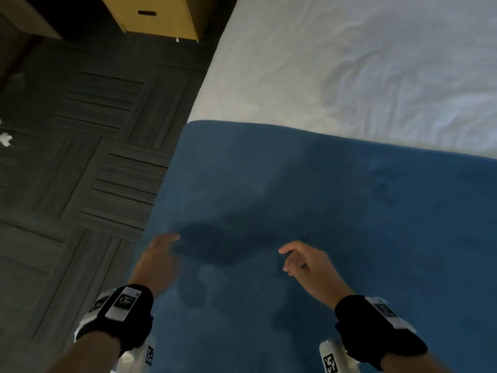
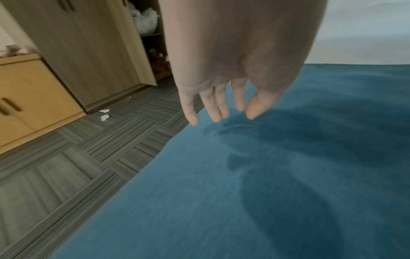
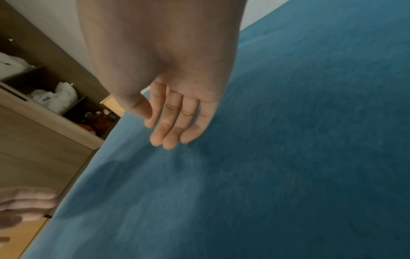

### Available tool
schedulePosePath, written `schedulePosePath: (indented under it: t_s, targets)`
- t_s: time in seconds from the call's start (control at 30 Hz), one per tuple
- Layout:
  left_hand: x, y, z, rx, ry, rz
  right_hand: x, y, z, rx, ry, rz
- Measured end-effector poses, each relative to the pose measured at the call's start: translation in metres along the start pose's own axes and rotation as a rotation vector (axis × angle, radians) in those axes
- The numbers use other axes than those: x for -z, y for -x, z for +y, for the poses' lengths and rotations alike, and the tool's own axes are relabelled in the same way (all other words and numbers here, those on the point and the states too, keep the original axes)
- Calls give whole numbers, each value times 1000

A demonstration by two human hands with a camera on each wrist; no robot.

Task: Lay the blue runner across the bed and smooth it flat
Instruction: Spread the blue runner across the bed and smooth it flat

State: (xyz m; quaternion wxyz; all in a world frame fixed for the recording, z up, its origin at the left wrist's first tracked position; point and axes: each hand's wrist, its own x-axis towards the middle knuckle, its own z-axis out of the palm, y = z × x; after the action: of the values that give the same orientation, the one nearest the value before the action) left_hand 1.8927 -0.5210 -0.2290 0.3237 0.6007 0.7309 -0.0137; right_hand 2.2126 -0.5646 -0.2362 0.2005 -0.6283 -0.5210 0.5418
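From the head view, the blue runner point(image 1: 322, 211) lies spread across the near part of the bed point(image 1: 349, 63), a soft, napped cloth with a straight far edge against the wrinkled white sheet. Shallow creases darken it between the two hands. The left hand point(image 1: 157, 261) hangs over the runner's left edge, fingers loosely extended and holding nothing. The right hand point(image 1: 304, 262) hovers above the cloth, fingers relaxed and slightly bent, also released. Dark striped carpet tiles point(image 1: 80, 157) cover the floor.

The left wrist view adds a yellow cabinet point(image 2: 29, 98), a tall wood-grain wardrobe point(image 2: 88, 52) and white scraps point(image 2: 104, 114) on the floor; the fingertips point(image 2: 252, 113) hang just above a fold.

The right wrist view shows open shelves point(image 3: 55, 98) stuffed with white bundles, and straight fingers point(image 3: 170, 136) close over the smooth plush.
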Motion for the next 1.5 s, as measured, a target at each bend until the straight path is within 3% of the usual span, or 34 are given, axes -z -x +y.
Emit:
schedulePosePath:
  t_s: [0.3, 0.57, 0.67, 0.77, 0.83, 0.93, 1.03, 1.17, 1.27, 1.37, 1.5]
  targets:
    - [7, 75, -116, 20, 125, -6, -106, 41, -15, -53, 64, -114]
    - [28, 96, -216, 91, 228, -189, -229, 71, -51, -130, 25, 46]
    - [38, 103, -249, 27, 158, -263, -286, 84, -63, -102, 120, 121]
    - [37, 106, -270, -87, 6, -329, -333, 94, -71, -19, 365, 70]
    - [28, 106, -272, -166, -88, -358, -354, 93, -74, 23, 597, -5]
    - [8, 103, -265, -285, -254, -305, -367, 86, -80, 56, 797, 17]
    - [1, 99, -253, -381, -418, -203, -369, 79, -86, 101, 904, 45]
    - [11, 95, -245, -624, -624, -131, -367, 77, -93, 222, 936, 10]
    - [28, 84, -247, -702, -673, -163, -368, 76, -99, 248, 938, -65]
    - [37, 83, -236, -682, -780, -275, -372, 74, -103, 204, 945, -155]
    - [38, 68, -219, -413, -824, -544, -356, 69, -107, 82, 756, -186]
